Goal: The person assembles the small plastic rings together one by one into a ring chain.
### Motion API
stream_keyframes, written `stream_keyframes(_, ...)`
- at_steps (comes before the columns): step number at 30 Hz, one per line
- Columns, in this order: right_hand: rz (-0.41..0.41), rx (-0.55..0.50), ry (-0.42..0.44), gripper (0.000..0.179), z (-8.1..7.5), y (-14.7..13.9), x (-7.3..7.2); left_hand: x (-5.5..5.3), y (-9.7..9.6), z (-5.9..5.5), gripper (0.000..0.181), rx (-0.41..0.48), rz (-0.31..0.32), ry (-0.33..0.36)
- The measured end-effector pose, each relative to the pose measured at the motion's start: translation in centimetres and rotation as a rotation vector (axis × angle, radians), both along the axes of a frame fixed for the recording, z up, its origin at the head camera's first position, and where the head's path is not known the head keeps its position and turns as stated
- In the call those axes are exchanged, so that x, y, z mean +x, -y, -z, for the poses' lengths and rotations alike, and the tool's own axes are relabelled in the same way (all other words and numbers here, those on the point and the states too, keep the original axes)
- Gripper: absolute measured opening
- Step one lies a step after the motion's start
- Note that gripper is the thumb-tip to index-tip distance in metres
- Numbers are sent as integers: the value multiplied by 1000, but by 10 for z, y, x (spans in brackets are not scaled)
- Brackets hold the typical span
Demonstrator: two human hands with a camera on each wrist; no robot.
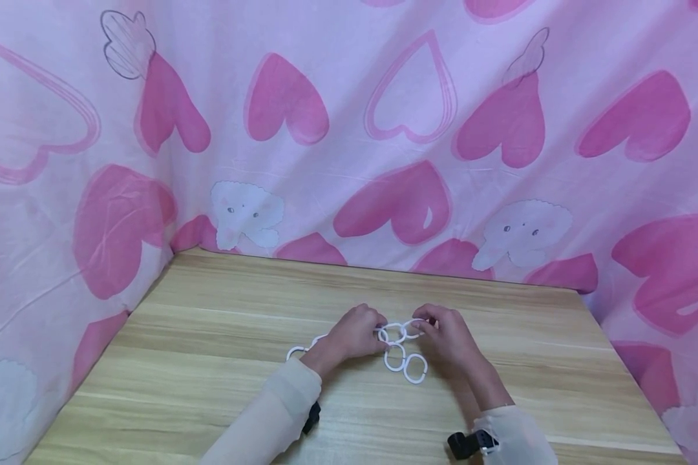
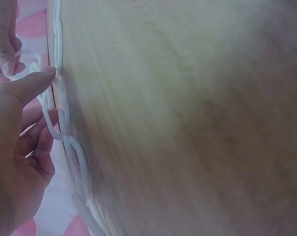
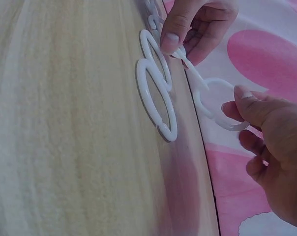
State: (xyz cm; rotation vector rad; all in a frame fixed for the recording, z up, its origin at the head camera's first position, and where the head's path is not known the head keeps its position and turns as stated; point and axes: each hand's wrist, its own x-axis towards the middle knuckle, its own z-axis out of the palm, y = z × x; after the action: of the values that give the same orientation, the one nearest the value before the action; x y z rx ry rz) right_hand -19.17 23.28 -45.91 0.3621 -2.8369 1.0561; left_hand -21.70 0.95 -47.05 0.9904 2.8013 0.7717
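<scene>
White plastic split rings link into a chain above the wooden table. My right hand (image 1: 450, 332) pinches the end ring (image 3: 229, 128) between thumb and fingers. My left hand (image 1: 357, 330) pinches a neighbouring part of the chain, its thumb and fingers on the white rings (image 2: 46, 110) in the left wrist view. Between the hands, the held rings overlap. Just below them, two more rings lie on the table, the nearer one (image 3: 144, 91) with a small gap in its side. Further rings (image 1: 295, 350) trail out left of my left wrist, partly hidden by it.
The wooden table (image 1: 209, 310) fills the space in front of me. A pink curtain (image 1: 349, 155) with hearts hangs along its back and sides. Black wrist cameras sit on both wrists, the right one (image 1: 464, 445) near the table's front.
</scene>
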Motion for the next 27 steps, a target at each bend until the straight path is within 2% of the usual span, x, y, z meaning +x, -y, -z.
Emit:
stream_keyframes(3, 12, -19, -4, 5, -2, 0, -1, -1, 0, 1, 21, -12, 1, -6)
stream_keyframes(9, -30, -42, -40, 11, -4, 0, -3, -2, -2, -2, 18, 0, 1, -7)
stream_keyframes(16, -86, 0, -100, 13, -6, 1, -3, -1, -16, -10, 23, 106, -33, -2)
stream_keyframes(19, -101, -8, -115, 13, -7, 2, -3, -1, -22, -11, 16, 148, -24, -8)
stream_keyframes(23, -106, -45, -102, 12, -9, 4, -2, -1, -26, -11, 12, 192, -10, -7)
stream_keyframes(27, -117, -62, -100, 10, -11, 6, -2, 0, -27, -10, 12, 207, -30, -9)
